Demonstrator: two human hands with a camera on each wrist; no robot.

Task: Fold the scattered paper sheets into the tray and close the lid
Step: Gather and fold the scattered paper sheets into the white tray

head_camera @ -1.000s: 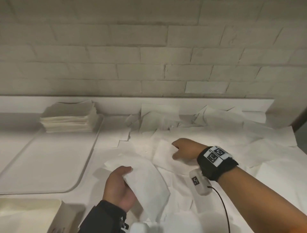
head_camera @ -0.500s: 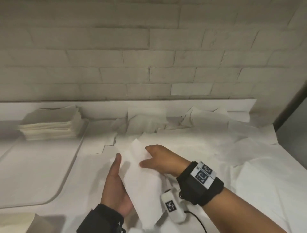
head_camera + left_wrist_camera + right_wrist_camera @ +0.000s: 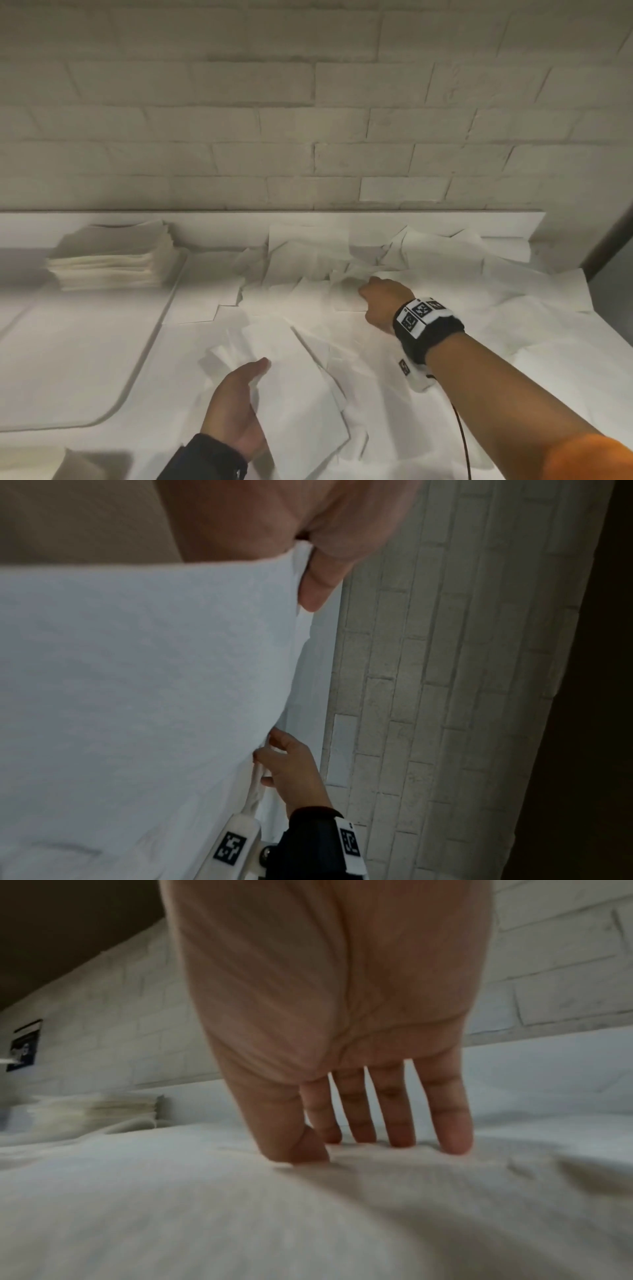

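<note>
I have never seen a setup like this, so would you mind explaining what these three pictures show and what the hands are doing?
There is no machine here: a person wears one camera on the head and one on each wrist. The head view looks down at a white table strewn with loose paper sheets. A stack of folded sheets sits at the back of a tray. The left hand holds one sheet, thumb on top. The right hand reaches into the pile; its wrist view shows straight fingers touching paper.

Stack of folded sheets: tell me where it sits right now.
In the head view the stack of folded sheets sits far left, on the back corner of the tray, against the wall ledge, left of the scattered sheets.
</note>
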